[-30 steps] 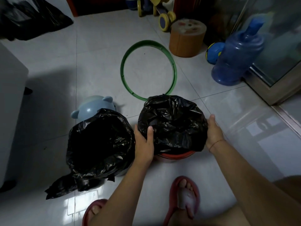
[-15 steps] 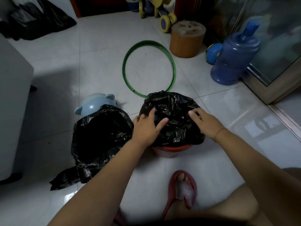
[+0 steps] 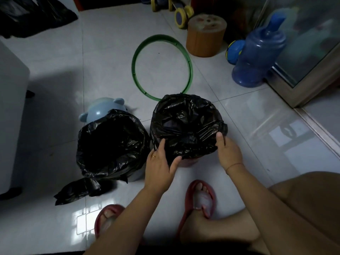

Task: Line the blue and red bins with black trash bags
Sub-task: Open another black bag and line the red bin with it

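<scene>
The bag [image 3: 185, 126] on the red bin [image 3: 189, 163] is gripped at its near edge — left hand [image 3: 160, 164] and right hand [image 3: 229, 153] flanking it.

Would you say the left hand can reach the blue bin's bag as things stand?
Probably yes: the left hand holds the red bin's bag right beside the blue bin's bag, nothing between them.

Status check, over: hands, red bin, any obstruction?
Left hand and right hand both grip black plastic trash bag folded over round red bin. Blue bin beside it already lined. Green plastic hoop lies behind, not obstructing.
</scene>
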Action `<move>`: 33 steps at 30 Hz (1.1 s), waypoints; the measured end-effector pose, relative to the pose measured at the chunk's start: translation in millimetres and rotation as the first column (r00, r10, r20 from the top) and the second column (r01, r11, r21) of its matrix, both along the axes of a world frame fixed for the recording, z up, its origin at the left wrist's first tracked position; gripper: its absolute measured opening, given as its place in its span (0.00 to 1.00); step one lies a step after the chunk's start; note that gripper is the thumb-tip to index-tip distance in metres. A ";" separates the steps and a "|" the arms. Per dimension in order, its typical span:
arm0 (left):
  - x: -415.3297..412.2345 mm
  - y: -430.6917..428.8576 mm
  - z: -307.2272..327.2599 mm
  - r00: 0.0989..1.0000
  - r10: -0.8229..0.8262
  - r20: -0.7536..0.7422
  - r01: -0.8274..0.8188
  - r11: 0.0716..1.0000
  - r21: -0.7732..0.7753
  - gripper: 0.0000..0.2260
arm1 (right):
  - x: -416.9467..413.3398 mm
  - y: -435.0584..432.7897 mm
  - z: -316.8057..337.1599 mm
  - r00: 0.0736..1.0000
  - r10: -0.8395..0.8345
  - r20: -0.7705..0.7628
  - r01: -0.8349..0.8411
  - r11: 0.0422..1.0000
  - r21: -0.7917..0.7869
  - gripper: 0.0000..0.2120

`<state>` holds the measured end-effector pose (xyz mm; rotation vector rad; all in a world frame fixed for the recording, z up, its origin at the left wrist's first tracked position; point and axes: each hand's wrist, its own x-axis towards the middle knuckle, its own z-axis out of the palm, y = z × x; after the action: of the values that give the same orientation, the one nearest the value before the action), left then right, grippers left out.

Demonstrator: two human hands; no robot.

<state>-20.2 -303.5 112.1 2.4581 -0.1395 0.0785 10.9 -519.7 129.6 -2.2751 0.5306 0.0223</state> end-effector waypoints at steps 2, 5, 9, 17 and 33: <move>-3.7 -2.0 -2.9 1.000 -0.017 -0.014 0.016 0.999 -0.045 0.38 | -0.1 2.5 -1.7 0.993 -0.091 -0.077 0.104 0.976 0.192 0.27; -10.3 -6.6 -5.8 0.998 -0.060 -0.030 0.057 0.996 -0.064 0.40 | -0.4 2.3 -0.4 0.981 -0.189 -0.053 0.195 0.971 0.137 0.28; -20.0 -13.8 -3.5 0.999 0.029 0.014 -0.028 0.996 -0.083 0.38 | 0.1 7.2 12.9 0.977 0.024 0.210 -0.019 1.000 -0.023 0.19; -33.5 -21.4 -6.3 0.997 -0.068 0.032 0.067 0.997 0.026 0.31 | -9.8 14.1 8.3 0.975 0.224 -0.018 -0.224 0.972 -0.065 0.26; -28.7 -27.4 -26.9 0.994 -0.099 -0.041 0.103 0.988 0.115 0.32 | -21.0 4.0 -17.5 0.860 -0.453 -0.234 0.450 0.459 0.766 0.36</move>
<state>-48.9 -330.9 85.1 2.5627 -0.2597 -0.0175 -10.1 -515.7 112.1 -1.1735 0.9014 -0.0086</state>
